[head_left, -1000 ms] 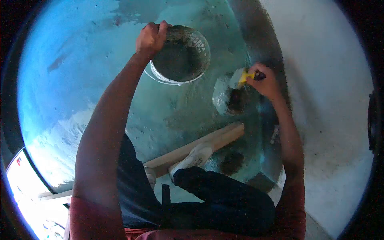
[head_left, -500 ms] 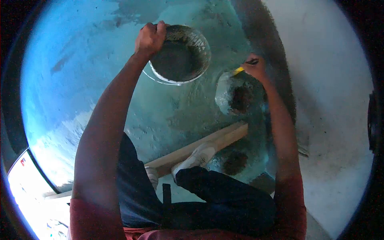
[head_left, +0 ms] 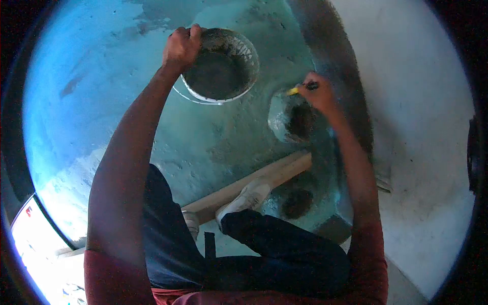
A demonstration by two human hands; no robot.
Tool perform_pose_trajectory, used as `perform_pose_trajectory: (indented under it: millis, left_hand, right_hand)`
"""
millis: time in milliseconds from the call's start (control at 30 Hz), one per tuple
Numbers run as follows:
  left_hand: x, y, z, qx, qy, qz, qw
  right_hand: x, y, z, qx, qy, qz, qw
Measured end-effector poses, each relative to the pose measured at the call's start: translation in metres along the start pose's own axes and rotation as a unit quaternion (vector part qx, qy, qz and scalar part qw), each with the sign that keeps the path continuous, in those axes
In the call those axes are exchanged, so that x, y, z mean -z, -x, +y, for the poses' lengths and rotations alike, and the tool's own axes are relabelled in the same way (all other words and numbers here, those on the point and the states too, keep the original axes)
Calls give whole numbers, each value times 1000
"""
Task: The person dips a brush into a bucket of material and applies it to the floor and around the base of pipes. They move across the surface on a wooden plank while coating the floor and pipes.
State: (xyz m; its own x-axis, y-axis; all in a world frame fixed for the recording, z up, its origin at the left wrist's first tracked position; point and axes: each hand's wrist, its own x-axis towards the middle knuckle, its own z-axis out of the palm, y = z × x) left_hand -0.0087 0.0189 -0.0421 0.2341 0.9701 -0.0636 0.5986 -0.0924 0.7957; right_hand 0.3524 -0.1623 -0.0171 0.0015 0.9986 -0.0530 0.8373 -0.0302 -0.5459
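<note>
My left hand (head_left: 182, 48) is closed on the rim of a white bucket (head_left: 255, 63), tipped toward me and holding dark grey slurry (head_left: 216, 75). Its wire handle (head_left: 201, 101) hangs down on the near side. In my right hand (head_left: 316, 91) is a tool with a yellow and black handle (head_left: 293, 91), gripped near its yellow part; its working end is hard to make out. That tool is at the top edge of a rounded, wet-looking raised patch (head_left: 277, 119) with a dark middle, on the blue-green coated floor.
A wooden plank (head_left: 290, 168) lies slantwise across the floor, with my shoes (head_left: 246, 198) at it. Behind it is a second dark round patch (head_left: 296, 204). A dark grey band (head_left: 335, 46) runs along the base of the pale wall (head_left: 412, 101) on the right.
The right hand and its tool have shifted a little left along the top of the raised patch. The left hand still grips the bucket; the whole view has drifted slightly.
</note>
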Motion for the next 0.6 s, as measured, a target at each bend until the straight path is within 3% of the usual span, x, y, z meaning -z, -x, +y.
perform_pose_trajectory:
  millis: [67,167,233,400,500,600]
  left_hand:
    - [-1,-1,0,2,9,10,1000]
    - [2,4,5,30,-2,24,999]
    - [3,4,5,43,-2,26,999]
    - [-1,5,6,74,5,31,997]
    - [-3,2,1,23,17,23,999]
    - [6,8,17,64,-1,11,998]
  right_hand:
    - [-6,13,-40,9,-20,-81,996]
    - [-19,50,-77,112,59,-80,989]
    - [-16,75,-92,49,62,-257,963]
    - [-15,141,-118,113,228,-372,892]
    - [-28,160,-115,130,225,-386,885]
    - [-53,155,-98,64,114,-328,936]
